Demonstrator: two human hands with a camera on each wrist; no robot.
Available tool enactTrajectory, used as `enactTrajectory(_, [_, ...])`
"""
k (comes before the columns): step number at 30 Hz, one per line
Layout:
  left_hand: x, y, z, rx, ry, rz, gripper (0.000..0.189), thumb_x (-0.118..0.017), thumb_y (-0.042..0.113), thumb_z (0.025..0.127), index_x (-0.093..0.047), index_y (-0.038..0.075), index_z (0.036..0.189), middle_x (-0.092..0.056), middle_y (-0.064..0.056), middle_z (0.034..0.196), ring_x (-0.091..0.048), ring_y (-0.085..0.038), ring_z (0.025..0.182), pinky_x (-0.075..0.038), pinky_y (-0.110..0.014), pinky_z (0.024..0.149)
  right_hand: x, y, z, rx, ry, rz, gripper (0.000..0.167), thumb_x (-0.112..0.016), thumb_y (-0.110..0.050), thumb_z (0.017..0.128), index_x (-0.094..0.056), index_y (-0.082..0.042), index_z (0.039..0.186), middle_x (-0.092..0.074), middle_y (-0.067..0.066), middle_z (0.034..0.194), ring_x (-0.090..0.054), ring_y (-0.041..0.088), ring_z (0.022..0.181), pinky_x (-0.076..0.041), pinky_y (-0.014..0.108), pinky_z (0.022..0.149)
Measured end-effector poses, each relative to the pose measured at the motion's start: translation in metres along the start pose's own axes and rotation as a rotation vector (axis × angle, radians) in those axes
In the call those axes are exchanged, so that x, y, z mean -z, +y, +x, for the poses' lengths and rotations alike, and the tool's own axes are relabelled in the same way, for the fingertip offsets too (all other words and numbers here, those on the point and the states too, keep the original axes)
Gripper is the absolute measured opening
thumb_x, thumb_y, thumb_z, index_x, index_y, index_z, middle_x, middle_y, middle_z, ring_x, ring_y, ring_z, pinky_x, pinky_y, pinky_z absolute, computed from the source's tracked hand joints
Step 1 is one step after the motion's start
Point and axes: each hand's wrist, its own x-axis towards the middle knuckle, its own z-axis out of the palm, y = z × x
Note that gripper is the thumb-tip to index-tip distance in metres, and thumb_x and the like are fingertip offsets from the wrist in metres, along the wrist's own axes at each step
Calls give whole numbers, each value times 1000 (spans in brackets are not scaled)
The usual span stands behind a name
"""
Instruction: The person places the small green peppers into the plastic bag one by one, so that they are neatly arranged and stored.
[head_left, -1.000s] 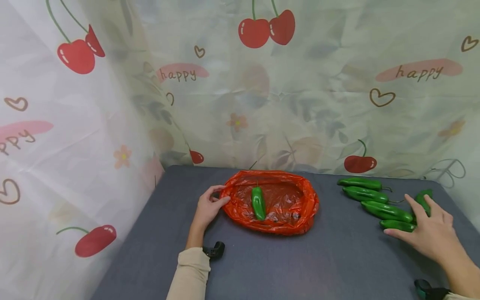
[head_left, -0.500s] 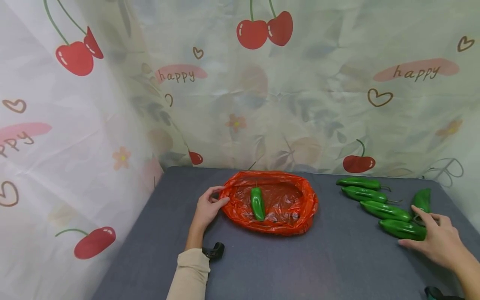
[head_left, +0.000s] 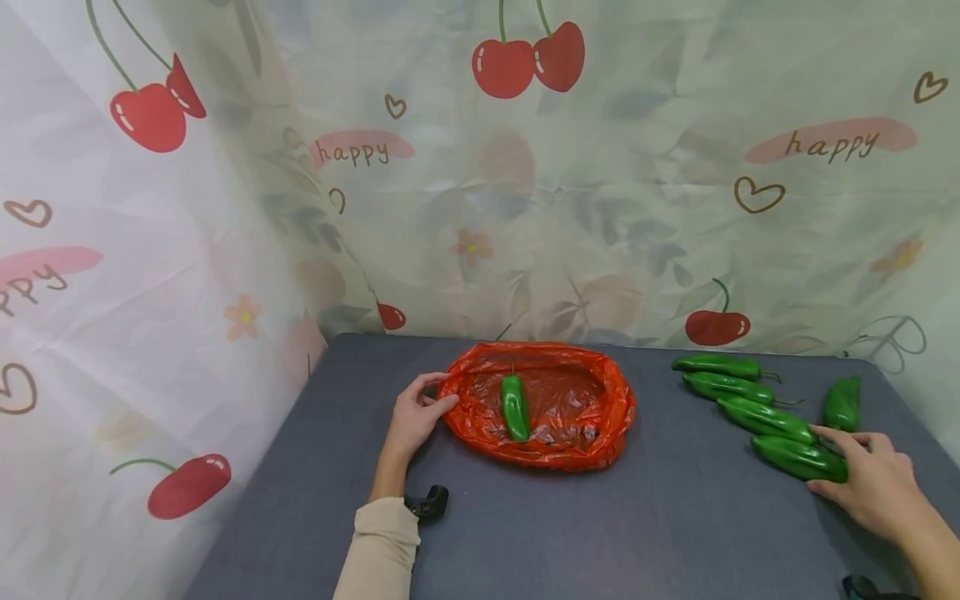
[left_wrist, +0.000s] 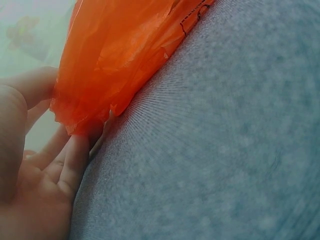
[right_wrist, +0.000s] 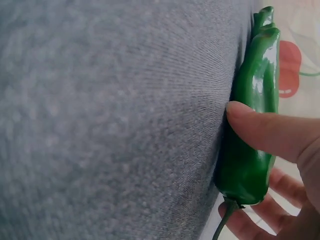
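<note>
Lying w/in R grip (head_left: 873, 483), pinched: 1 green pepper (head_left: 795, 458); L grip (head_left: 416, 417) pinching red bag (head_left: 528, 456) rim.

Green peppers (head_left: 723, 387) and a red-orange plastic bag (head_left: 622, 408), marked in black print (left_wrist: 194, 19), stand out on a plain blue-grey table (head_left: 637, 533).
Beyond the far edge, a pale backdrop (head_left: 637, 225) carries red cherries (head_left: 504, 69), brown heart outlines (head_left: 759, 195), orange-pink flowers (head_left: 472, 245) and "happy" lettered on pink patches (head_left: 831, 139); one sleeve (head_left: 382, 542) is plain beige.
</note>
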Motion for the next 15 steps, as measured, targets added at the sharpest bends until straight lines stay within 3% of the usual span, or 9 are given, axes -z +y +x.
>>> enactTrajectory(8, [0, -1, 0, 16, -1, 0, 38, -79, 32, 90, -67, 26, 126, -67, -7, 126, -62, -19, 78, -50, -27, 66, 1, -3, -3, 103, 96, -89, 75, -84, -10, 77, -45, -1, 140, -49, 42, 114, -44, 52, 105, -31, 66, 86])
enactTrajectory(15, [-1, 0, 0, 12, 2, -1, 37, -79, 31, 90, -68, 26, 126, -67, -8, 125, -62, -19, 78, -49, -27, 65, 4, -1, -2, 132, 44, -133, 70, -82, -17, 80, -48, -3, 139, -60, 35, 105, -55, 48, 94, -37, 60, 80])
